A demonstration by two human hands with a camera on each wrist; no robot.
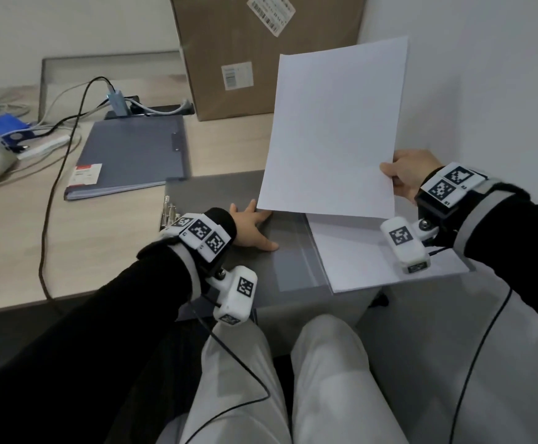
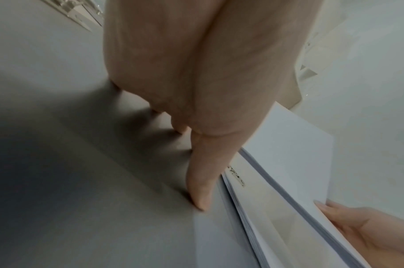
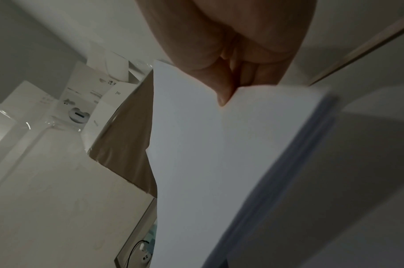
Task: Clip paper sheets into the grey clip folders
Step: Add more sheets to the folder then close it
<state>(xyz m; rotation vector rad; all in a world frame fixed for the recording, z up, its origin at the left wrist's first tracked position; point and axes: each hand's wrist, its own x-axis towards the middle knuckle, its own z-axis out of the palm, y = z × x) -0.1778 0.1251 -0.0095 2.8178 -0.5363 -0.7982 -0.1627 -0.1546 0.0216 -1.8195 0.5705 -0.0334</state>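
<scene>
An open grey clip folder (image 1: 216,190) lies at the desk's front edge, its metal clip (image 1: 167,210) at the left. My left hand (image 1: 252,226) presses flat on the folder's inside (image 2: 81,163), fingers spread and straight. My right hand (image 1: 404,177) pinches a thin stack of white paper sheets (image 1: 335,129) by its right edge and holds it raised and tilted above the folder. In the right wrist view the thumb (image 3: 221,90) lies on the sheets (image 3: 219,163). More white paper (image 1: 373,264) lies on the folder's right side.
A second grey folder (image 1: 133,155), closed, lies further back on the left. A large cardboard box (image 1: 261,52) stands against the wall behind. Cables (image 1: 56,174), a blue device (image 1: 3,126) and a hub (image 1: 118,102) crowd the far left. A white wall (image 1: 485,91) is close on the right.
</scene>
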